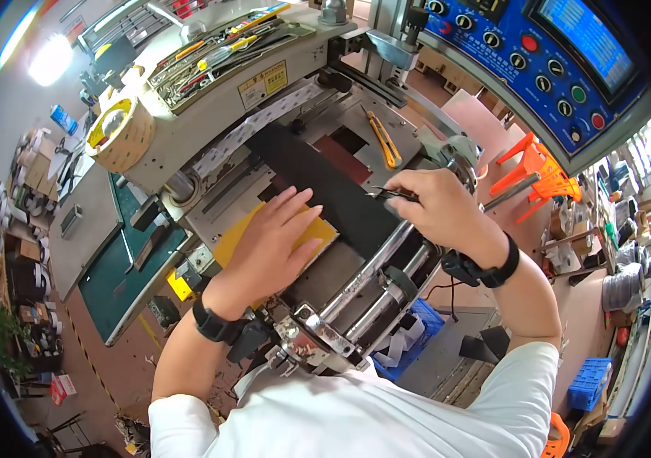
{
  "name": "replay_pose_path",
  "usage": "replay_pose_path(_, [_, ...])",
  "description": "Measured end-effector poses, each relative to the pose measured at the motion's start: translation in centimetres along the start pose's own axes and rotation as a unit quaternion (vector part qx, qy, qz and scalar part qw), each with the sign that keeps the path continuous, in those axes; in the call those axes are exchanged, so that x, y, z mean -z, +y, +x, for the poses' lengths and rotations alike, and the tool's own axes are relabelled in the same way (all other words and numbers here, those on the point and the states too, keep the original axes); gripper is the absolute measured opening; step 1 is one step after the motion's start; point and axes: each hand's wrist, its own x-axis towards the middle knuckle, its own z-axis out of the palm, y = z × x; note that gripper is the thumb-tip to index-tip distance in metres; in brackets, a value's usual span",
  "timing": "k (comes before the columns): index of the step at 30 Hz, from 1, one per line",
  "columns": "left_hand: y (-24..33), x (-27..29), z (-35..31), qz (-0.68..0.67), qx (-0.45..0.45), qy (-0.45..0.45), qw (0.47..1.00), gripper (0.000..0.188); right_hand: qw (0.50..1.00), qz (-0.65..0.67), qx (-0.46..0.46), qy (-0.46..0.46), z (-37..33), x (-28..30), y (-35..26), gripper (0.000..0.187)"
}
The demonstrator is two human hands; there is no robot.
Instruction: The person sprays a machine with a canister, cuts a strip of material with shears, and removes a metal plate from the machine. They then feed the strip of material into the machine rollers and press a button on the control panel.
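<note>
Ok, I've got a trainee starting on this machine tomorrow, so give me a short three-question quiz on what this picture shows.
1. True or false: the left hand lies flat on the yellow sheet.
2. What does the right hand hold? A) tweezers B) a tape roll C) a spanner
3. Fill in: the yellow knife lies on the machine, beyond the ____ strip.

Key:
1. True.
2. A: slim dark tweezers, tips pointing toward the strip.
3. Black.
</note>
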Motion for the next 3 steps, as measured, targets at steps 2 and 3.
replay_pose_path(2, [-0.2, -0.6, 0.5, 0.031, 0.005, -0.048, 0.998, 0.041, 0.999, -0.025, 0.024, 0.016, 1.5, -1.6, 0.5, 0.023])
replay_pose_path(3, [-0.2, -0.7, 0.7, 0.046, 0.007, -0.072, 0.996, 0.046, 0.999, -0.034, 0.013, 0.012, 2.0, -2.4, 0.6, 0.026])
